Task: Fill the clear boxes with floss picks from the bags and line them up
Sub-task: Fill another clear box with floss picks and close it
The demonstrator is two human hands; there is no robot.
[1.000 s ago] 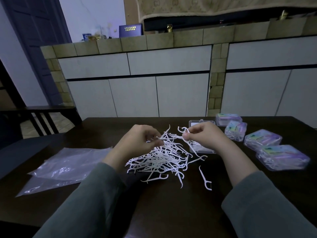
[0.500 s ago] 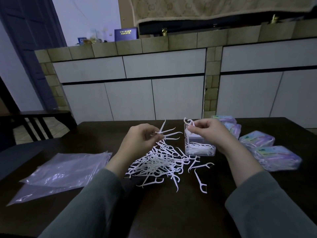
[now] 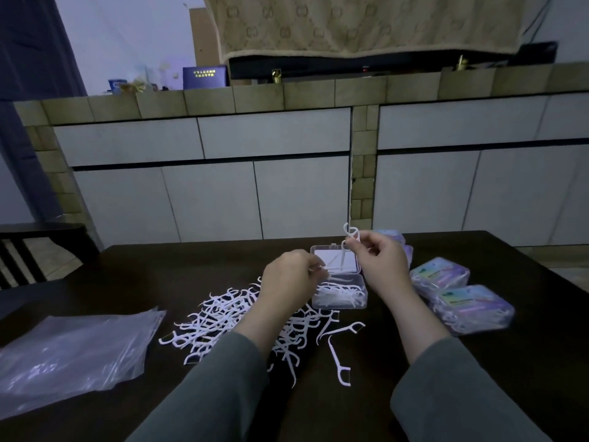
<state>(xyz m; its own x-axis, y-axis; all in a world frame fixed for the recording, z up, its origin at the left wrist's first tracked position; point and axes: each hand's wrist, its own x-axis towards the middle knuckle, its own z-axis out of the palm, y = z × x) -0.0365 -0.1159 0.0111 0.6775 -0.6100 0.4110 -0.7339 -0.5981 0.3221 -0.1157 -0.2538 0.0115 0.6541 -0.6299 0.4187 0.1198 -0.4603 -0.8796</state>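
Since half a second ago the right hand (image 3: 379, 260) has lifted its pinched floss picks (image 3: 349, 242) above the open clear box (image 3: 339, 293) on the worktop (image 3: 478, 362), while the left hand (image 3: 291, 279), fingers curled, seems to pinch another pick, so filling continues.

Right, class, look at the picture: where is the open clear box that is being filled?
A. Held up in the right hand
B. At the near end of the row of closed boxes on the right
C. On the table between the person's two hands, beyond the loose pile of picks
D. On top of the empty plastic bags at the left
C: the open clear box, lid up, sits on the table between the left hand and right hand, beyond the loose pile of picks.
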